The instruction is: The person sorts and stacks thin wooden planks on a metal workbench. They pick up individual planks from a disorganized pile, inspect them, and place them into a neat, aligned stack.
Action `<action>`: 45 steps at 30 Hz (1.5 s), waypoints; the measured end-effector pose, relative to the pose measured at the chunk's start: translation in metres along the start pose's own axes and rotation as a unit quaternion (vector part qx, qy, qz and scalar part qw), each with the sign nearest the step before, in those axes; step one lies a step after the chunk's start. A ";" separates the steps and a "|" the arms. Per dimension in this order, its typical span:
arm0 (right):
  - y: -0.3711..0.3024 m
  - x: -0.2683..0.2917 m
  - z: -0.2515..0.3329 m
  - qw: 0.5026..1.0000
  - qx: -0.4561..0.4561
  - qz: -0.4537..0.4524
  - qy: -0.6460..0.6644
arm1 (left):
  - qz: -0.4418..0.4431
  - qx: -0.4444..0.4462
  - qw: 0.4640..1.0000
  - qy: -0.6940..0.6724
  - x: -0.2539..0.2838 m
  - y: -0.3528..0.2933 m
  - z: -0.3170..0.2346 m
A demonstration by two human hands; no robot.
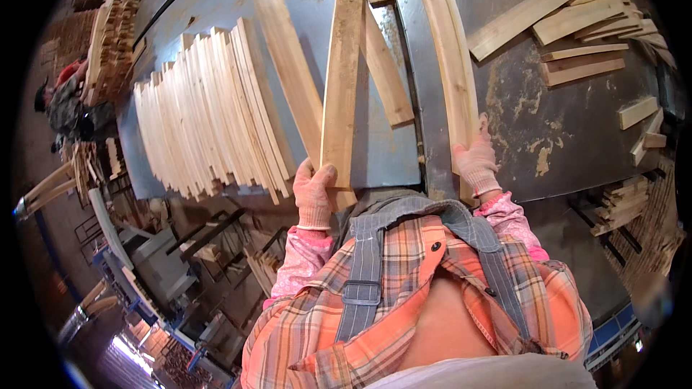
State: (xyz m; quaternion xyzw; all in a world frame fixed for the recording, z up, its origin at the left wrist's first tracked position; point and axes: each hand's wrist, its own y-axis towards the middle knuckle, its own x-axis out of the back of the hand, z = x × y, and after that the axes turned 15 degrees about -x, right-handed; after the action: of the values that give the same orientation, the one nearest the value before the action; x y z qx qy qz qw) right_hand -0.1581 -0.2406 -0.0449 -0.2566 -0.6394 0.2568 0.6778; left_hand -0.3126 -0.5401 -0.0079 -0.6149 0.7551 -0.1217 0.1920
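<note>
My left hand (313, 191), in a pale pink knit glove, is closed around the near end of a long wooden board (342, 79). The thumb lies on its face, and the board points away from me over the blue-grey metal table (389, 155). My right hand (477, 157), gloved alike, grips the near part of a pair of narrow boards (445, 65) lying side by side to the right of the table's seam. Under and beside the left-hand board lie a loose board (288, 65) on its left and another board (386, 72) on its right.
A row of pale wooden strips (209, 115) stands packed together at the left. Short offcuts (584, 14) lie piled at the far right, with small blocks (641, 121) by the right edge. Sawdust marks the tabletop. Stacked lumber (108, 36) and a person (72, 104) are beyond the left side.
</note>
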 end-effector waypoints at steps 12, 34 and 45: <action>-0.036 -0.004 -0.042 0.976 0.180 0.065 0.105 | -0.009 0.004 0.980 0.197 -0.002 -0.055 0.088; -0.044 -0.063 0.216 0.951 0.231 -0.140 -0.149 | -0.006 -0.270 0.729 0.628 0.087 0.034 0.017; -0.120 -0.142 0.180 0.895 0.355 0.257 -0.084 | 0.074 -0.412 0.723 0.550 0.048 0.112 -0.010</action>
State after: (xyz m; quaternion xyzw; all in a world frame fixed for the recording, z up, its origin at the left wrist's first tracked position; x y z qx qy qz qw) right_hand -0.3421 -0.4218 -0.0586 -0.1320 -0.4718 0.6527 0.5779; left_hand -0.4243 -0.5634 -0.0524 -0.4009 0.7471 -0.1004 -0.5207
